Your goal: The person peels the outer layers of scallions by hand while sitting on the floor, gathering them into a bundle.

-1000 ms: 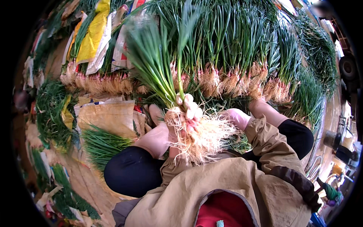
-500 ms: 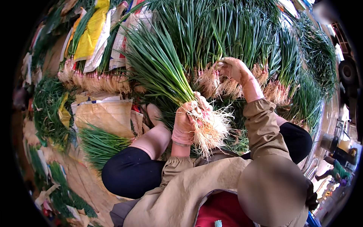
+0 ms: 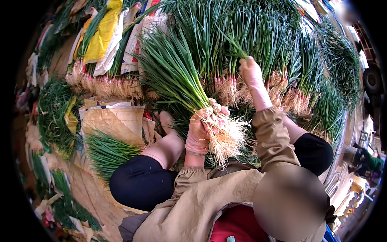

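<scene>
My left hand [image 3: 203, 127], in a pale pink glove, is closed round the lower stems of a thick bunch of spring onions [image 3: 177, 68]. Their long green leaves fan up and to the left, and a tangle of pale roots [image 3: 225, 139] hangs out on the right of the fist. Farther off, my right hand [image 3: 250, 71] is closed on a few green spring onion leaves [image 3: 238, 47] that stick out above the fingers. Just beyond it lies a wide row of spring onions [image 3: 258, 32], pinkish stems and roots toward me.
More spring onions [image 3: 111, 155] lie beside my left knee, near a tan woven sack [image 3: 113, 125]. A yellow sack [image 3: 102, 36] and white sacks cover another row at the far left. Loose greens [image 3: 54, 119] are heaped at the left. A wheel [image 3: 371, 78] shows at the far right.
My right hand has moved up and slightly away from the root ends in the row, and green leaves now stand out of its fist. My left hand keeps its bunch in nearly the same place.
</scene>
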Demonstrator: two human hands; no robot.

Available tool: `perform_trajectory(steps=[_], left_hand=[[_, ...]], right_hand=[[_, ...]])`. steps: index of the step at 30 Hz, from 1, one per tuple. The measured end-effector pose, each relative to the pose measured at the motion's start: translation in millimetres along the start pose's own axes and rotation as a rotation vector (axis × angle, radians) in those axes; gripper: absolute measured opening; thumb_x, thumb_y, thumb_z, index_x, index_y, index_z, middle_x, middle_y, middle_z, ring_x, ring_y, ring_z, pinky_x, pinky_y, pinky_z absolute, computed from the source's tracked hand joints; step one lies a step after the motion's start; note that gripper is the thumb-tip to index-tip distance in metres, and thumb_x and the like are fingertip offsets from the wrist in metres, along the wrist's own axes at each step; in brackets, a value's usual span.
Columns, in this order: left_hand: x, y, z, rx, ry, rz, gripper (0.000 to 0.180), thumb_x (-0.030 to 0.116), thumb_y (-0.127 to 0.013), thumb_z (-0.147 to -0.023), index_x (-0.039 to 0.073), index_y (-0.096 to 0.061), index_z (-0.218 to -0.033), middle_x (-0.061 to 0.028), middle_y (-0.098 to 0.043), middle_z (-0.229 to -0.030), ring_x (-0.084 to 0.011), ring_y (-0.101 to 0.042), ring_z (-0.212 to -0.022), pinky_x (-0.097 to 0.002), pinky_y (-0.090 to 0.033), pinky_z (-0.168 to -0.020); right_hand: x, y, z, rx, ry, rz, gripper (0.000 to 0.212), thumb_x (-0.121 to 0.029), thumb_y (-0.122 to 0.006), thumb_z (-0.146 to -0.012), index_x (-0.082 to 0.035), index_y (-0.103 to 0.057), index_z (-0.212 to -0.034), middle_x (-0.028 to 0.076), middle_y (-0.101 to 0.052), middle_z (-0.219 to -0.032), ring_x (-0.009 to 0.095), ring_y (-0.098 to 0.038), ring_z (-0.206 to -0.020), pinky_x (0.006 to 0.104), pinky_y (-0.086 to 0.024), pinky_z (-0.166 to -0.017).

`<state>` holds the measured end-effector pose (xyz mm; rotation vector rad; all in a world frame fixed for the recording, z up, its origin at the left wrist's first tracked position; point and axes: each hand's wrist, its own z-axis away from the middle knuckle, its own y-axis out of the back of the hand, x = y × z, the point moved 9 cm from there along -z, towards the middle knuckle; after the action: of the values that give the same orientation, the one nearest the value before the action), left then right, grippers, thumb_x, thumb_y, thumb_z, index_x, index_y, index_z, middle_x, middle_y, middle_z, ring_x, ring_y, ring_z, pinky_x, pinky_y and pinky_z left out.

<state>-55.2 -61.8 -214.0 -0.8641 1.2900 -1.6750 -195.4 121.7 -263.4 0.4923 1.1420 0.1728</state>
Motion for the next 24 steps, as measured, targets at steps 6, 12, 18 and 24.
perform_trajectory(steps=[6,12,18,24], left_hand=[[-2,-8,0,-0.026,-0.021,0.001,0.033,0.019,-0.059,-0.076,0.006,-0.049,-0.104,-0.0034,-0.053,-0.075,-0.0186,-0.050,-0.079,-0.0355,-0.039,-0.082],[-7,2,0,0.020,0.033,-0.040,0.037,0.015,-0.057,-0.077,0.002,-0.050,-0.111,-0.0034,-0.053,-0.073,-0.0187,-0.052,-0.075,-0.0366,-0.038,-0.084],[-11,1,-6,0.040,0.068,-0.036,0.030,0.013,-0.057,-0.075,0.002,-0.054,-0.102,-0.0047,-0.054,-0.071,-0.0193,-0.053,-0.072,-0.0373,-0.041,-0.080],[-16,5,-3,0.272,0.084,-0.053,0.035,0.013,-0.058,-0.076,0.000,-0.053,-0.108,-0.0074,-0.058,-0.081,-0.0212,-0.056,-0.076,-0.0383,-0.046,-0.080]], right_hand=[[122,-82,121,-0.777,0.121,0.390,0.028,-0.027,-0.048,-0.091,-0.017,-0.053,-0.117,0.006,-0.061,-0.071,0.018,-0.060,-0.059,0.0296,-0.051,-0.050],[129,-65,132,-0.873,0.779,0.569,0.018,-0.023,-0.049,-0.089,-0.012,-0.061,-0.097,0.009,-0.062,-0.075,0.021,-0.061,-0.061,0.0308,-0.052,-0.055],[-4,-10,-1,-0.166,-0.102,0.760,0.040,-0.043,-0.046,-0.091,-0.005,-0.058,-0.099,0.010,-0.062,-0.078,0.015,-0.059,-0.069,0.0338,-0.051,-0.070],[-13,27,-14,-0.099,-0.113,0.307,0.026,-0.031,-0.057,-0.087,-0.007,-0.066,-0.093,0.006,-0.064,-0.081,0.010,-0.056,-0.070,0.0260,-0.047,-0.067]])
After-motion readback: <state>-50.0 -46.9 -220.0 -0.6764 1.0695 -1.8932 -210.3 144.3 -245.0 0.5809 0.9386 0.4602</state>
